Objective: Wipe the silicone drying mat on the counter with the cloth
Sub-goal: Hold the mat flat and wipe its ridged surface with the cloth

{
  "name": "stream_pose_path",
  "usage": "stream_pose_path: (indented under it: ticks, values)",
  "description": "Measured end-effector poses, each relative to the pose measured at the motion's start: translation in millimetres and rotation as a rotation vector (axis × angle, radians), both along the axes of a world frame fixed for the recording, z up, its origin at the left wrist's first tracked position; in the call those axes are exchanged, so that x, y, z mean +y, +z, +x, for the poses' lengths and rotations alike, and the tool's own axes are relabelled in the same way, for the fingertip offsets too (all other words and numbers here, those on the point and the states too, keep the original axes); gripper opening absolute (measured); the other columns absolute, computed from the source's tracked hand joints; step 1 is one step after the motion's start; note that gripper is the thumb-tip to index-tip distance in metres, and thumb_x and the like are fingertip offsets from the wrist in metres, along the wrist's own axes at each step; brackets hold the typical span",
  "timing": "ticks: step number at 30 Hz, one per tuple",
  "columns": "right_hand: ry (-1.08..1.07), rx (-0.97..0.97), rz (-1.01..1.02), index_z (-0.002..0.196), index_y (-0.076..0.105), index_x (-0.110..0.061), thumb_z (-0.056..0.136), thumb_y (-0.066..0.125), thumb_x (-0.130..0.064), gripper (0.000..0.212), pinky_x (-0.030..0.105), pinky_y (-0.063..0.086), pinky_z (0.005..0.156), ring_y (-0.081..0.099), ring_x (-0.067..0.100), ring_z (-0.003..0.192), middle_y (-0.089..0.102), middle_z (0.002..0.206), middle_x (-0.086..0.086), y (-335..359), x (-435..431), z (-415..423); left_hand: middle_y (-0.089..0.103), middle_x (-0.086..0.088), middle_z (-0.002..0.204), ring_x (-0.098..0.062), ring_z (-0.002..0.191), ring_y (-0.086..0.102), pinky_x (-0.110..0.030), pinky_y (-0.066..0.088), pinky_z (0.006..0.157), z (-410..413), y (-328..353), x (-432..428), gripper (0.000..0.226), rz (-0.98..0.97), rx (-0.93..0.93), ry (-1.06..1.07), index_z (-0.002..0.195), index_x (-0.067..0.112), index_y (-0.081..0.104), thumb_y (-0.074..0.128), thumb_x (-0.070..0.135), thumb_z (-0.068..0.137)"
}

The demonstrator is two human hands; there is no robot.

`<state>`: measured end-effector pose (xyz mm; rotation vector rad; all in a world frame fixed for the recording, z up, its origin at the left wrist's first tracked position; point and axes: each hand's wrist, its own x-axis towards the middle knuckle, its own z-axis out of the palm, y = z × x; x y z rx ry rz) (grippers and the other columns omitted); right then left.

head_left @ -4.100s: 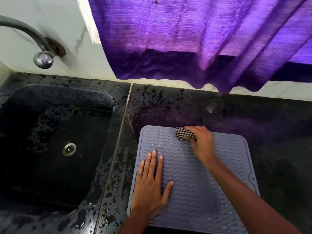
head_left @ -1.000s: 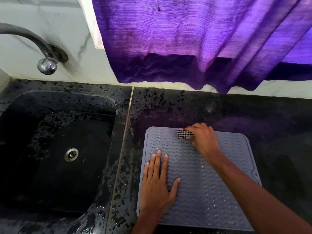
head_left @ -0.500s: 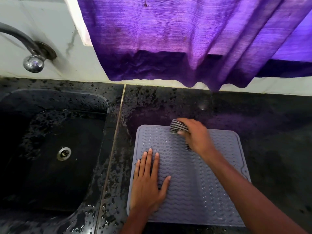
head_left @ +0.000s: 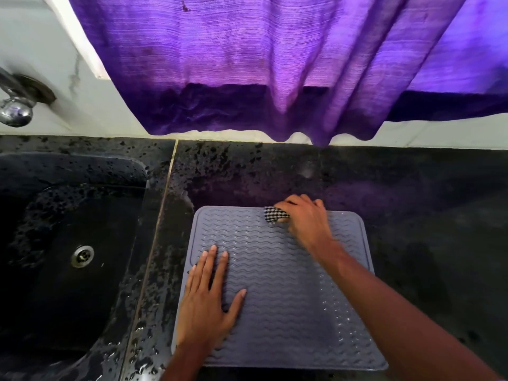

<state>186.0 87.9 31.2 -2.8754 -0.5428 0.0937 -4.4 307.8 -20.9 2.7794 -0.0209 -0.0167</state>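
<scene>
A grey silicone drying mat (head_left: 286, 303) with wavy ridges lies flat on the black counter (head_left: 412, 221). My left hand (head_left: 206, 301) presses flat on the mat's near-left part, fingers straight and spread. My right hand (head_left: 306, 221) grips a small black-and-white checked cloth (head_left: 275, 214) at the mat's far edge, near the middle. Most of the cloth is hidden under my fingers; only its left end shows.
A black sink (head_left: 68, 257) with a metal drain (head_left: 82, 255) lies left of the mat, its rim wet with drops. A chrome tap (head_left: 16, 111) juts from the wall at far left. A purple curtain (head_left: 275, 64) hangs over the counter's back edge.
My right hand with the cloth has stayed along the mat's far edge, shifting only slightly. My left hand stays pressed on the mat. The view has shifted a little.
</scene>
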Motion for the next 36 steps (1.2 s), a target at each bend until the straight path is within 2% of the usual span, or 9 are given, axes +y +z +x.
stream_pose_path:
  ticks: [5,11,14,17,22,24,30,36]
  values:
    - [-0.091,-0.073,-0.030,0.103,0.069,-0.036,0.066,0.078,-0.016,0.043,0.036,0.037,0.072,0.058,0.022,0.090,0.065,0.097,-0.011,-2.0,-73.6,-0.7,0.006,0.000,0.171,-0.020,0.157,0.009,-0.044,0.021,0.124,-0.2,3.8,-0.5,0.084,0.024,0.032,0.003,0.163,0.020,0.015,0.037,0.068,0.098]
    - [-0.209,-0.073,-0.080,0.105,0.070,-0.027,0.063,0.079,-0.004,0.049,0.040,0.041,0.072,0.058,0.029,0.090,0.067,0.099,-0.001,3.3,-147.0,-6.7,0.007,0.000,0.171,-0.020,0.157,0.009,-0.045,0.021,0.123,0.1,7.7,-2.1,0.084,0.018,0.031,0.001,0.163,0.020,0.015,0.037,0.068,0.098]
    - [-0.254,-0.089,-0.061,0.101,0.070,-0.027,0.067,0.078,-0.008,0.040,0.039,0.040,0.070,0.058,0.030,0.086,0.066,0.093,-0.001,5.1,-143.9,-7.3,0.006,0.000,0.171,-0.020,0.158,0.009,-0.046,0.021,0.123,-0.2,8.4,-2.5,0.084,0.023,0.027,0.002,0.163,0.020,0.015,0.037,0.068,0.098]
    - [-0.210,-0.101,0.047,0.103,0.068,-0.030,0.074,0.076,-0.018,0.032,0.038,0.040,0.069,0.059,0.030,0.087,0.065,0.093,-0.003,10.9,-103.7,-8.3,0.008,-0.001,0.171,-0.020,0.157,0.010,-0.048,0.023,0.124,-0.2,9.1,-3.1,0.083,0.012,0.026,0.003,0.163,0.020,0.016,0.036,0.068,0.098]
    - [-0.011,-0.042,0.069,0.117,0.062,-0.035,0.078,0.066,-0.010,0.047,0.035,0.027,0.073,0.053,0.022,0.100,0.062,0.107,-0.009,9.2,-7.4,-11.8,0.010,0.000,0.171,-0.020,0.157,0.012,-0.051,0.027,0.122,0.8,8.8,-3.1,0.082,-0.003,0.022,0.000,0.162,0.019,0.019,0.039,0.066,0.098]
    - [0.024,-0.020,0.030,0.120,0.060,-0.034,0.078,0.065,-0.009,0.050,0.037,0.028,0.077,0.050,0.022,0.105,0.061,0.114,-0.007,1.4,4.0,-13.3,0.011,0.000,0.171,-0.020,0.157,0.013,-0.051,0.028,0.122,0.9,8.3,-2.2,0.082,-0.009,0.017,0.000,0.162,0.019,0.021,0.040,0.065,0.097]
    - [-0.040,-0.051,-0.023,0.116,0.063,-0.038,0.074,0.072,-0.010,0.052,0.039,0.034,0.079,0.054,0.023,0.102,0.062,0.112,-0.010,-5.9,-44.6,-8.9,0.012,0.002,0.171,-0.018,0.157,0.013,-0.050,0.026,0.123,-0.6,7.5,-1.6,0.082,-0.032,0.006,0.013,0.162,0.022,0.022,0.038,0.068,0.096]
    - [-0.229,-0.053,-0.104,0.109,0.065,-0.038,0.069,0.076,-0.013,0.049,0.039,0.038,0.077,0.055,0.021,0.095,0.062,0.101,-0.009,-1.7,-125.8,-13.9,0.014,0.002,0.170,-0.018,0.157,0.014,-0.046,0.023,0.124,-2.0,9.6,-3.6,0.081,-0.032,-0.007,0.018,0.162,0.024,0.022,0.039,0.068,0.096]
